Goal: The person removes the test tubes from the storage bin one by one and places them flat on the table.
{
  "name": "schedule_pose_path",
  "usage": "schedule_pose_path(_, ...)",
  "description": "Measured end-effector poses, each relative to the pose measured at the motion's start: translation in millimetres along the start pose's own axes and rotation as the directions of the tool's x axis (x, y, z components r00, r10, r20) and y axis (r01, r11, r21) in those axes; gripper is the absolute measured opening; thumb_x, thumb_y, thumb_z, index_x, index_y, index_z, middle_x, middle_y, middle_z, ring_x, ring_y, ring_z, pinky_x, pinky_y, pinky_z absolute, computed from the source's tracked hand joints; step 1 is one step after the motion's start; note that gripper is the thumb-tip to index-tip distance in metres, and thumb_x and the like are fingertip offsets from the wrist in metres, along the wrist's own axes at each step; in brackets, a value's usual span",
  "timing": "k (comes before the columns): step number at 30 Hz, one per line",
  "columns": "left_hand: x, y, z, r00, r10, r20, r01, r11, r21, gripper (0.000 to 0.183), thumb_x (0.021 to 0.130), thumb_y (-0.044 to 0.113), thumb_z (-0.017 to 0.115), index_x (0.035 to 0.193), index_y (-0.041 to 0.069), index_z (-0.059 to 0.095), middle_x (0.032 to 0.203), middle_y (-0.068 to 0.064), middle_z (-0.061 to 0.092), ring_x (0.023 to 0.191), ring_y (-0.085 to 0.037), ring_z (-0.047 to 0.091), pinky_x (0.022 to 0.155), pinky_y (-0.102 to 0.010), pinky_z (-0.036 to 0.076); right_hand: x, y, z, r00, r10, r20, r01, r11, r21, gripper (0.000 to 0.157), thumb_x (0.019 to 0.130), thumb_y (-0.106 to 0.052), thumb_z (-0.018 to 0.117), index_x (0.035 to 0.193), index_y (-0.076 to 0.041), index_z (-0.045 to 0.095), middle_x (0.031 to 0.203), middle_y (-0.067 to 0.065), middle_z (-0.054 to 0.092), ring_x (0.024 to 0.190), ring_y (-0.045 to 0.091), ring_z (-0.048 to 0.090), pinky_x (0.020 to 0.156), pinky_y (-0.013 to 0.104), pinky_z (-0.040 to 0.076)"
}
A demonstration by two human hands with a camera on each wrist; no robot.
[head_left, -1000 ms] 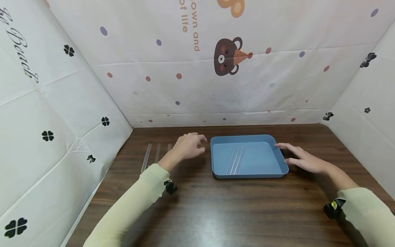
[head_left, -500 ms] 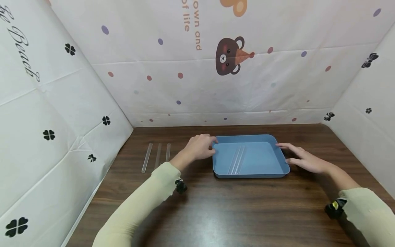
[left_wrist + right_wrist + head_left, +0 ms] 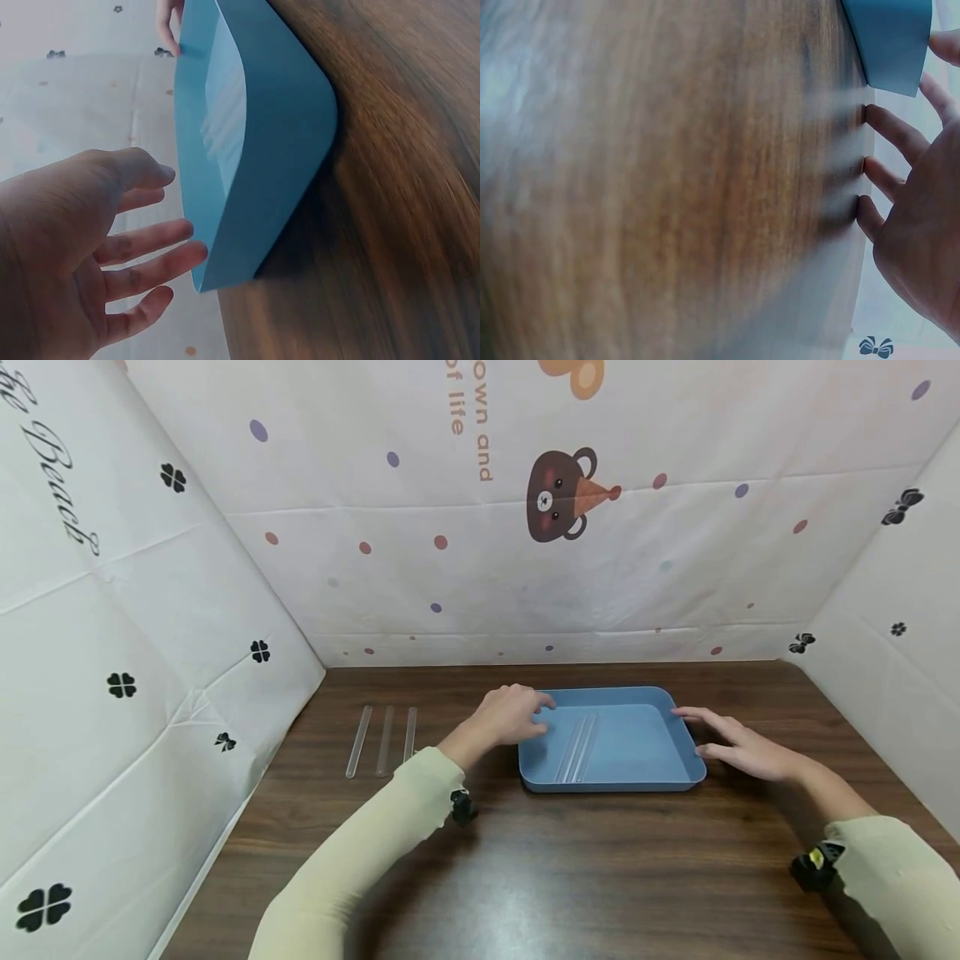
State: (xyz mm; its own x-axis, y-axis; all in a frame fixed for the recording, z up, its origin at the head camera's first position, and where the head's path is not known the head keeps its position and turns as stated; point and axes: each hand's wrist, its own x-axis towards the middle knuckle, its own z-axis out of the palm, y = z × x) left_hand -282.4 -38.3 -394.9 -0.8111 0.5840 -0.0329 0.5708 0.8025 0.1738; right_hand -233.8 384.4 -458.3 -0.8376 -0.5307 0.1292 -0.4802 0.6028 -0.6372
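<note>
A shallow blue tray (image 3: 645,739) lies on the table with several thin clear sticks (image 3: 577,750) slanting side by side in its left half. Whether these sticks are hollow cannot be told. Over the tray's left end hovers my left hand (image 3: 510,714), empty, thumb and fingers loosely bent and spread apart; the left wrist view shows its bare palm (image 3: 60,217). My right hand (image 3: 738,750) rests at the tray's right side, thumb and forefinger touching the rim. In the right wrist view, its other fingertips (image 3: 864,165) are down at the table.
Left of the tray, three more clear sticks lie apart on the wooden table: one stick (image 3: 358,743) at the far left, a middle stick (image 3: 385,742), and another stick (image 3: 410,733) partly behind my left sleeve (image 3: 390,810). A white printed sheet (image 3: 450,577) walls the back and sides.
My left hand has moved right, from beside the tray to over its left end. My right hand stays at the right rim. The sticks lie as before.
</note>
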Motion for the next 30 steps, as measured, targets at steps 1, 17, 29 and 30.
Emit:
schedule_pose_path(1, 1.5, 2.2, 0.2, 1.0, 0.001, 0.006, -0.001, 1.0, -0.001, 0.04, 0.108, 0.032, 0.072, 0.148, 0.025, 0.075, 0.138, 0.001, 0.082, 0.118, -0.014, 0.078, 0.072, -0.027, 0.058, 0, 0, 0.1, 1.0, -0.003, -0.001, 0.003, 1.0, 0.001, 0.06, 0.109, -0.006, 0.066, 0.166, -0.003, 0.046, 0.163, 0.032, 0.057, 0.135, -0.031, 0.037, 0.103, 0.007, 0.038)
schedule_pose_path(17, 14.0, 24.4, 14.2, 0.991, 0.003, 0.136, -0.009, 0.999, 0.048, 0.056, 0.109, 0.039, 0.073, 0.164, 0.035, 0.06, 0.155, 0.001, 0.073, 0.076, -0.012, 0.046, 0.061, -0.027, 0.037, 0, -3, -1.0, 1.0, 0.013, 0.003, -0.013, 1.0, -0.011, 0.061, 0.109, -0.007, 0.066, 0.166, -0.005, 0.046, 0.163, 0.031, 0.058, 0.135, -0.03, 0.037, 0.102, 0.01, 0.04)
schedule_pose_path(29, 13.4, 29.1, 28.9, 0.992, 0.014, 0.129, -0.021, 0.998, 0.056, 0.054, 0.109, 0.042, 0.075, 0.16, 0.033, 0.064, 0.168, -0.003, 0.062, 0.147, -0.021, 0.064, 0.111, -0.044, 0.062, 0, -2, -0.2, 1.0, 0.008, 0.0, -0.008, 1.0, -0.014, 0.061, 0.109, -0.006, 0.065, 0.166, -0.004, 0.045, 0.163, 0.03, 0.057, 0.135, -0.031, 0.036, 0.102, 0.009, 0.039)
schedule_pose_path(30, 13.4, 29.0, 30.0, 0.991, 0.012, 0.133, -0.019, 0.999, 0.051, 0.053, 0.108, 0.042, 0.075, 0.16, 0.032, 0.065, 0.168, -0.004, 0.062, 0.147, -0.022, 0.064, 0.114, -0.045, 0.061, 0, -2, -0.1, 1.0, 0.01, 0.001, -0.01, 1.0, -0.013, 0.061, 0.109, -0.006, 0.065, 0.166, -0.004, 0.045, 0.164, 0.03, 0.057, 0.135, -0.03, 0.037, 0.102, 0.009, 0.04)
